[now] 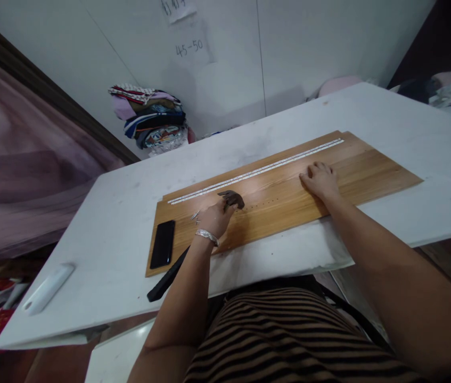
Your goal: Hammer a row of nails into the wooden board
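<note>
A person in a brown-and-black striped top (289, 335) works at a wooden board (372, 165) laid on a white table (372, 109). Over the board's near left half, the left hand (214, 217), banded with a silvery bracelet (208, 235), has its fingers closed about the head of a claw hammer (236, 200), whose black handle (169, 277) runs back under the wrist and past the board's near edge. Whether the head rests on the wood is not clear. Toward the board's right half, the right hand (321, 181) lies palm down, fingers slightly apart, nothing visible in its grasp. A row of small dark dots (263, 203) marks the board between the hands. Loose nails (195, 215) lie on it just left of the hammer head, a black smartphone (162, 244) at its left end, a long white marked strip (257, 172) along its far side. The step in hand appears to be positioning or picking up the hammer; the next move would call for a sure grip and a steady board.
</note>
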`<act>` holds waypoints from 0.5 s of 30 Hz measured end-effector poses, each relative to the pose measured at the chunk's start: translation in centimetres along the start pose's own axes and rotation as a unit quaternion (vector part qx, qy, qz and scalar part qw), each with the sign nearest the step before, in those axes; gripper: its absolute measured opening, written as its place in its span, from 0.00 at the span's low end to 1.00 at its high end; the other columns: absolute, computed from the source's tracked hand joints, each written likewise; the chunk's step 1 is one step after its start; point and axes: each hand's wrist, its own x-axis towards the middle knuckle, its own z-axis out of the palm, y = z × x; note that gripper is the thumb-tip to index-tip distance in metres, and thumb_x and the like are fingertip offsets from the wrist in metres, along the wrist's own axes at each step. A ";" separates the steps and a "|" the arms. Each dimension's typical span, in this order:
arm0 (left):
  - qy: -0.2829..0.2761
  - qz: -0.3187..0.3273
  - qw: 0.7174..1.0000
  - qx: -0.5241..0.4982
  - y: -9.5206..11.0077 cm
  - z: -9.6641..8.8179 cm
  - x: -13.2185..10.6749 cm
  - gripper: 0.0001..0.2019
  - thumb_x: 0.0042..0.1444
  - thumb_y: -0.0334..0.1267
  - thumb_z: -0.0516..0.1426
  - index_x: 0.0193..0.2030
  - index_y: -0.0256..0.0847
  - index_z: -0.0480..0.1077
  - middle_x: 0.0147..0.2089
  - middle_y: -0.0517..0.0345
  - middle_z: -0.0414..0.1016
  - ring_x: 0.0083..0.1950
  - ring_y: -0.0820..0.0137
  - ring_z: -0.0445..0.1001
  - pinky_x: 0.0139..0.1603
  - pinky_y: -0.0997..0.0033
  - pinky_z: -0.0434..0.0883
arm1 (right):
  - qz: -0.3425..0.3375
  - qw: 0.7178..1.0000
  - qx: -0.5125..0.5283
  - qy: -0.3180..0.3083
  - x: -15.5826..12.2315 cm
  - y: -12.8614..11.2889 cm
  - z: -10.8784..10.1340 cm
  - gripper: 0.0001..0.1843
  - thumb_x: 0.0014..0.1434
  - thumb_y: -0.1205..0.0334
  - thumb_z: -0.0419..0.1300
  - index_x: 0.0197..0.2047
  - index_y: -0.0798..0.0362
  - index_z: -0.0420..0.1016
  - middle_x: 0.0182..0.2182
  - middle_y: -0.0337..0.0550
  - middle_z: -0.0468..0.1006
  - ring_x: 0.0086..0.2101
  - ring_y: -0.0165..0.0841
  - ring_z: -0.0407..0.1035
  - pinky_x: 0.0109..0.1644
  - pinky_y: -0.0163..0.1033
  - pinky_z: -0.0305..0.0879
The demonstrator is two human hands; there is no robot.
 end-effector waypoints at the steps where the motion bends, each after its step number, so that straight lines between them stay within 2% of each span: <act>1: -0.003 -0.001 1.000 0.002 0.0 0.0 0.0 0.20 0.74 0.47 0.56 0.63 0.40 0.80 0.54 0.42 0.88 0.55 0.53 0.85 0.54 0.62 0.75 | 0.000 1.000 -0.002 -0.002 0.0 0.0 0.0 0.23 0.71 0.49 0.50 0.50 0.53 0.81 0.57 0.61 0.78 0.61 0.54 0.65 0.67 0.59 0.58; 11: -0.032 -0.008 0.999 0.020 0.6 0.2 -0.2 0.20 0.75 0.44 0.55 0.64 0.38 0.79 0.51 0.42 0.88 0.52 0.53 0.86 0.52 0.63 0.75 | 0.008 1.000 0.004 -0.011 -0.2 -0.3 -0.5 0.23 0.71 0.49 0.50 0.52 0.54 0.81 0.60 0.62 0.77 0.62 0.54 0.65 0.68 0.59 0.58; 15: -0.032 -0.013 0.999 0.026 0.5 -0.1 -0.2 0.21 0.75 0.46 0.54 0.65 0.39 0.79 0.54 0.42 0.88 0.55 0.52 0.85 0.54 0.62 0.75 | 0.009 1.000 0.003 -0.017 -0.2 -0.4 -0.6 0.23 0.72 0.50 0.50 0.52 0.54 0.81 0.60 0.62 0.77 0.62 0.53 0.64 0.68 0.58 0.57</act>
